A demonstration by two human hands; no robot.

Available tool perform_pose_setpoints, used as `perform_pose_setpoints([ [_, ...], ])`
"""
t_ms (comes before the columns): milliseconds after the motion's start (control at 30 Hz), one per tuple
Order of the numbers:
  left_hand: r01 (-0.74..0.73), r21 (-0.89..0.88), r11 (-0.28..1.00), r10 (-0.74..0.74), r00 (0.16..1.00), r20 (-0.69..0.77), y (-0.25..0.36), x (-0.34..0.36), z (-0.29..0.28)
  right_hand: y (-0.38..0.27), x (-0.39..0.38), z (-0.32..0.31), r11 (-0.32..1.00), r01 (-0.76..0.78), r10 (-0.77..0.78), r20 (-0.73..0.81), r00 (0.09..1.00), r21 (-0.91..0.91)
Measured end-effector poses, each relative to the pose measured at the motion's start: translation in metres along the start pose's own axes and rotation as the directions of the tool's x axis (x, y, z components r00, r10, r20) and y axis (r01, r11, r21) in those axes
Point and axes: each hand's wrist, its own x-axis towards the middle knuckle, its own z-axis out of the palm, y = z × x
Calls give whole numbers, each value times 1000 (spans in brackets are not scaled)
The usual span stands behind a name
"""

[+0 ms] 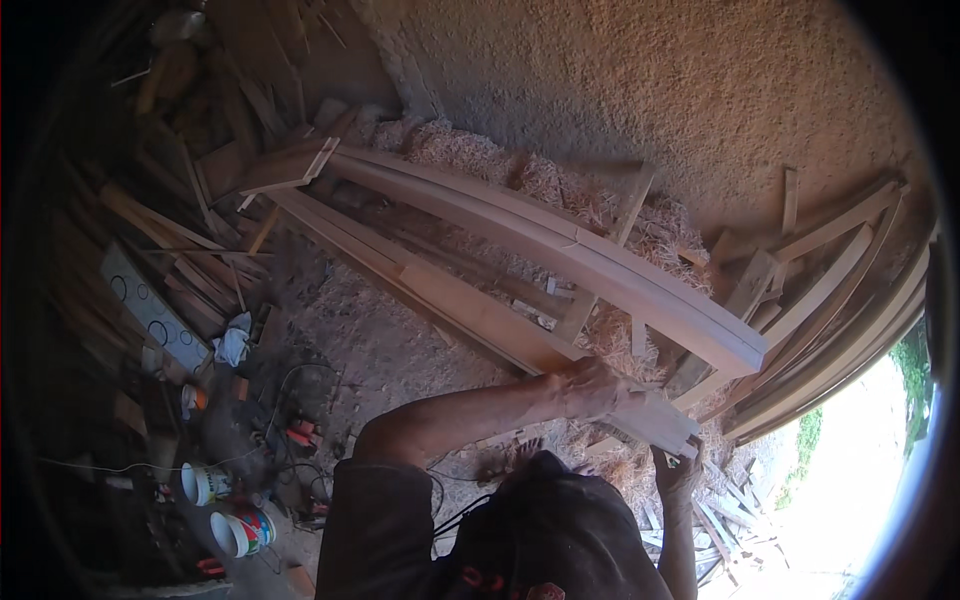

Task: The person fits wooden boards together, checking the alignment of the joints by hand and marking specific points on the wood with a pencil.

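Note:
A long pale wooden plank (480, 310) runs from the upper left toward me, its near end (655, 420) showing a cut, notched profile. My left hand (590, 387) is closed over this plank a little short of its end, with my forearm stretched across from the left. At the tip, my right hand (678, 470) grips the plank's end from below and the side; part of its fingers is hidden by the wood. Beyond lies a second long grooved beam (580, 250), roughly alongside. Both reach toward a short board piece (292, 168) at the far left.
Crosspieces (575, 318) lie under the timbers. Wood shavings (460, 150) are heaped along the rough wall (640, 80). Curved timbers (830, 290) lean at the right. Scrap wood, paint buckets (243, 532), cords and a red tool (304, 433) occupy the left floor.

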Motion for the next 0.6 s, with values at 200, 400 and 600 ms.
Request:
perform_pose_setpoints([
  [200, -12, -9, 1000, 12, 1000, 1, -4, 0, 9, 2, 2, 2, 999, 42, -42, -15, 999, -7],
  [400, -46, -16, 999, 45, 998, -47, -6, 2, 12, 4, 0, 3, 999, 42, -42, -7, 999, -11],
  [600, -49, -20, 999, 48, 997, -53, -6, 1, 9, 3, 3, 1, 997, 72, -73, -19, 997, -27],
])
